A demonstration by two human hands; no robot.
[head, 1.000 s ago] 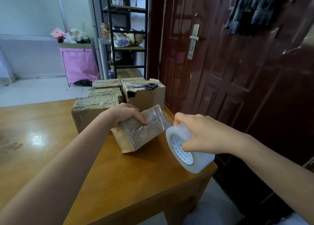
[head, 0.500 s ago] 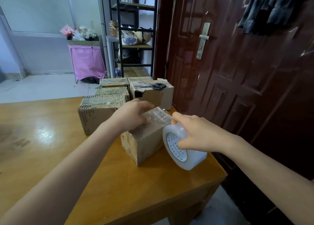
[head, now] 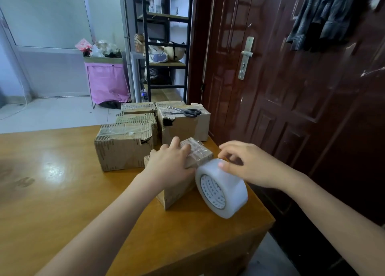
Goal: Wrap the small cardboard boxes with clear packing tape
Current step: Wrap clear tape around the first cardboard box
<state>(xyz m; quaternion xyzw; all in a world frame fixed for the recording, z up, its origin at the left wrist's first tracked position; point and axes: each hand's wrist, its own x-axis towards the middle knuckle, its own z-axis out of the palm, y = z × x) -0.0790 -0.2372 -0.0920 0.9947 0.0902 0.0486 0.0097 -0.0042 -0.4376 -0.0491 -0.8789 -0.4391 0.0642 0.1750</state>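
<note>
Since half a second ago the small cardboard box (head: 183,184) has settled flat on the table (head: 62,192), and the tape roll (head: 221,189) now stands on edge against the box's 3 o'clock side. The right hand (head: 250,165) has loosened from a full grip to a light touch on top of the roll.

The left hand (head: 170,167) lies over the box top, fingers fairly straight and close together, pressing the crinkled clear tape (head: 196,150) down. The right hand's fingers are curled, their tips resting on the roll's upper rim; whether they pinch a tape end I cannot tell. The box sits near the table's 3 o'clock corner, just in front of 5 other cardboard boxes (head: 125,148) stacked at 12 o'clock, with scissors (head: 190,112) lying on the rearmost right 1.

Risks, as I judge them: the roll stands close to the table edge and could roll off if released. The tape already looks wrinkled, so pulling at an angle would likely add creases or let it stick to itself. With the left hand only pressing, a hard tug may drag the box.

The roll's core shows rows of small blue print, too small to read. No other legible writing appears.
</note>
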